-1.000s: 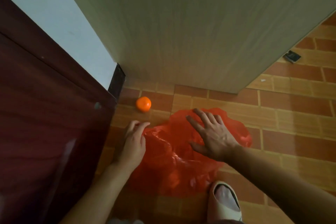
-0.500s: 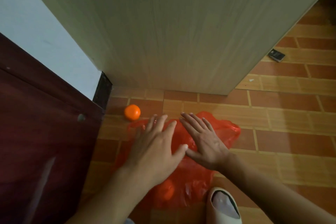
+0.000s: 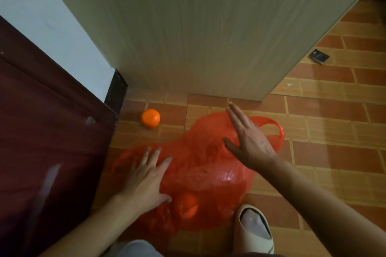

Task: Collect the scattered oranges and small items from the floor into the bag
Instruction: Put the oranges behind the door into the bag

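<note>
Bag: the red plastic bag (image 3: 208,165) lies flattened on the tiled floor (image 3: 334,152) at lower centre of the frame, one handle loop showing at its right edge.
Fruit inside: an orange in the bag (image 3: 188,205) shows through the film near the lower edge, just right of the left thumb.
Loose fruit: the loose orange (image 3: 150,118) sits on the floor at centre left, above and left of the bag, close to the dark red panel (image 3: 41,131) and the foot of the pale wooden panel (image 3: 188,27).
Left hand: the left hand (image 3: 144,181) lies palm down on the bag's left part, fingers straight and spread, gripping nothing.
Right hand: the right hand (image 3: 248,142) is flat over the bag's upper right, fingers straight; whether it presses or just hovers is hard to tell.
Key relation: the loose orange lies up and slightly left of the left fingertips, apart from them; the left hand is plainly nearer, so it looks the likelier to reach.
Small item: a dark flat object (image 3: 319,56) lies at upper right, well apart from both hands.
Also present: a pale slipper (image 3: 253,233) beside the bag's lower right.
</note>
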{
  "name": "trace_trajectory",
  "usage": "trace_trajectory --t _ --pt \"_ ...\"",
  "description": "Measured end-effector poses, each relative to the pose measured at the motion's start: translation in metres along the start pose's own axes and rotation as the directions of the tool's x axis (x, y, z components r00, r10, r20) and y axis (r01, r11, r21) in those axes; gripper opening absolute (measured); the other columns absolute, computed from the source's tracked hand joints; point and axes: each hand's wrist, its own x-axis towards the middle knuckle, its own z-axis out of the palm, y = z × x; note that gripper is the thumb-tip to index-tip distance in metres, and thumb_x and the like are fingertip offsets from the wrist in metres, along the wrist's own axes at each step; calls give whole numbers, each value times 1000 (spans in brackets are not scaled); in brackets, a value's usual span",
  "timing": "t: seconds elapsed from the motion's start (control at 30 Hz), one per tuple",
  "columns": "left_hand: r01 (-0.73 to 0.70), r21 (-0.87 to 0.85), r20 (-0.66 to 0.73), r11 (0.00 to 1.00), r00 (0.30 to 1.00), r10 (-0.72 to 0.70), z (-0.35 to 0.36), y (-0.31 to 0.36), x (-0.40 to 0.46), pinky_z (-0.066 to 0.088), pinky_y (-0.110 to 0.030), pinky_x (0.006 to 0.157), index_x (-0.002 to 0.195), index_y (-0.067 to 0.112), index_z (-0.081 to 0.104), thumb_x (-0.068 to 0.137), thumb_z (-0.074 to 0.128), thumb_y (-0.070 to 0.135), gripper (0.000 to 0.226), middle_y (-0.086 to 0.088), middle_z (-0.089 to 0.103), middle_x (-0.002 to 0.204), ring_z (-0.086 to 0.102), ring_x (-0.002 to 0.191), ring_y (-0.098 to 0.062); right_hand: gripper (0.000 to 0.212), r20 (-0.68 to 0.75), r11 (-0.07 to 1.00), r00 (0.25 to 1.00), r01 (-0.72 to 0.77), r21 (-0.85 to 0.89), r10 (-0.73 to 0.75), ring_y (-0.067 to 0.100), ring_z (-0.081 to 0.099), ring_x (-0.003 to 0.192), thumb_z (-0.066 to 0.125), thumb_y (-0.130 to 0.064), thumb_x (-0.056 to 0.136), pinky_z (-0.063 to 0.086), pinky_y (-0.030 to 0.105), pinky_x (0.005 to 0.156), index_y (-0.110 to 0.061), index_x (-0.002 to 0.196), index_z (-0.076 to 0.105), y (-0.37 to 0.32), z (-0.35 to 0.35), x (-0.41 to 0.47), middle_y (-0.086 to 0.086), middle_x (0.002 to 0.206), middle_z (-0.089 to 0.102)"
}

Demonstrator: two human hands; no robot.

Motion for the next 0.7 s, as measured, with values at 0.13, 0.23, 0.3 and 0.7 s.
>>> trace_trajectory --t 0.13,0.23,0.3,0.7 --pt "-87 -107 -213 990 975 63 -14 12 11 36 -50 119 161 46 15 89 74 47 93 2 8 172 16 157 -29 89 -158 994 984 -96 -51 87 21 14 158 58 -42 101 31 46 122 -21 166 2 13 -27 2 -7 174 -3" --pt "-181 -100 -359 978 924 134 -21 20 16 50 -44 107 156 39 38 97 56 4 71 2 25 169 32 151 -28 89 -247 984 957 -169 -56 151 20 11 159 59 -39 100 28 47 121 -20 166 3 18 -42 -6 -5 174 0" --pt "-199 -67 -427 978 891 152 -23 18 15 55 -44 101 147 30 56 90 48 -12 71 1 42 161 44 144 -28 88 -288 976 936 -216 -20 202 20 11 159 60 -38 99 30 50 120 -19 166 5 23 -47 -13 -4 174 1" --pt "-360 92 -512 928 782 354 -43 29 12 49 -47 101 107 21 74 86 57 17 28 0 64 135 56 128 -25 76 -58 943 986 -167 -288 157 33 3 159 55 -55 96 20 61 123 -18 158 31 12 -16 2 9 173 3"
